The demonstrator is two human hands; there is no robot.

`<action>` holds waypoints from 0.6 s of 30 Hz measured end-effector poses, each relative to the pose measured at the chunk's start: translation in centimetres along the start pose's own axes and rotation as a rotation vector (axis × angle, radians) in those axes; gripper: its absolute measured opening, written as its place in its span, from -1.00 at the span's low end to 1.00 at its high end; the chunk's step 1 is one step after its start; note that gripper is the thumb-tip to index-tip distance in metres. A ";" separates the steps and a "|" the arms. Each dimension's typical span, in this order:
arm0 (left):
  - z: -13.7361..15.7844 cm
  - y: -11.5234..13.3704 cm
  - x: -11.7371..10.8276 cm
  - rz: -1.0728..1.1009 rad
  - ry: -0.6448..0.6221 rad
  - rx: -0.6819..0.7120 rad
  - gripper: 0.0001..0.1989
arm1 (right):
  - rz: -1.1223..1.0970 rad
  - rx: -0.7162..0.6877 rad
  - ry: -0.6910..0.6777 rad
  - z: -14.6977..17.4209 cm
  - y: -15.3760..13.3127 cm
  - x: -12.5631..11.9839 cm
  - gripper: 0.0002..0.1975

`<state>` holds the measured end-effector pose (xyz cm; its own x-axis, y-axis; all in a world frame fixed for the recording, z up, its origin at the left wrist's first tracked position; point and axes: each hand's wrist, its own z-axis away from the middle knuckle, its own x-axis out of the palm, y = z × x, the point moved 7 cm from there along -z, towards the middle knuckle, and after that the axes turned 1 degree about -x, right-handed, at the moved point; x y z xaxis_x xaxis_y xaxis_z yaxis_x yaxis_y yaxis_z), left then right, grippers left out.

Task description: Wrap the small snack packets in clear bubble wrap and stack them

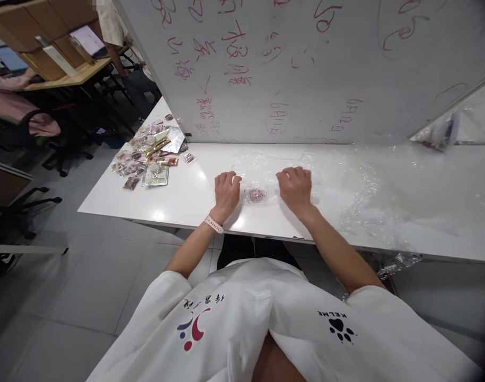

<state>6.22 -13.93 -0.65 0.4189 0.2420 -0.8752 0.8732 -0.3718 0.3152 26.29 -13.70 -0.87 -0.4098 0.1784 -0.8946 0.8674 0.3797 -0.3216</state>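
A small pinkish-red packet (pixel 256 195) lies on a sheet of clear plastic film (pixel 268 168), which is spread over the white table between my hands. To the packet's left, my left hand (pixel 227 192) has its fingers curled down and closed at the film's left side. My right hand (pixel 295 187) is likewise closed, its fingers bent over the right part of the film. Both hands rest at the table, apart from the packet. The exact grip of the fingertips is partly hidden under the knuckles.
Several small wrapped packets and sachets (pixel 147 154) are heaped on the table's left end. More crumpled clear film (pixel 369 196) covers the right side and hangs over the front edge. A whiteboard (pixel 306 69) with red writing stands behind. Two people are at the far left.
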 end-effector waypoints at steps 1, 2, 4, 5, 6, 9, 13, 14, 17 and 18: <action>0.7 0.9 0.5 0.058 -0.039 0.056 -0.68 | -0.037 -0.027 -0.032 0.8 -0.9 0.8 -0.51; 1.5 1.9 1.0 0.111 -0.098 0.121 -0.66 | -0.068 -0.058 -0.073 1.7 -1.8 1.6 -0.51; 2.8 3.3 2.2 0.177 -0.213 0.237 -0.59 | -0.146 -0.129 -0.158 3.1 -2.9 3.0 -0.45; 3.1 3.5 2.7 0.191 -0.253 0.264 -0.51 | -0.178 -0.151 -0.191 3.4 -3.0 3.6 -0.37; 3.0 3.4 3.1 0.201 -0.277 0.266 -0.45 | -0.203 -0.155 -0.214 3.5 -2.8 3.9 -0.30; 1.3 2.0 3.5 0.231 -0.299 0.158 -0.52 | -0.258 -0.110 -0.200 2.5 -1.4 4.1 -0.38; -0.9 0.1 3.1 0.290 -0.335 -0.057 -0.71 | -0.301 0.059 -0.087 1.1 0.5 2.9 -0.59; -1.0 0.1 3.0 0.324 -0.371 -0.094 -0.71 | -0.321 0.105 -0.103 1.2 0.7 2.8 -0.59; -0.3 0.6 3.1 0.378 -0.476 -0.184 -0.71 | -0.335 0.229 -0.189 2.2 1.0 3.0 -0.64; -0.1 0.8 3.0 0.350 -0.474 -0.200 -0.71 | -0.299 0.259 -0.167 2.6 1.1 2.8 -0.68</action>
<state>8.21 -13.44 -2.97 0.5728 -0.3048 -0.7609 0.7532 -0.1706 0.6353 26.81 -15.11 -4.51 -0.6207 -0.0622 -0.7815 0.7686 0.1482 -0.6223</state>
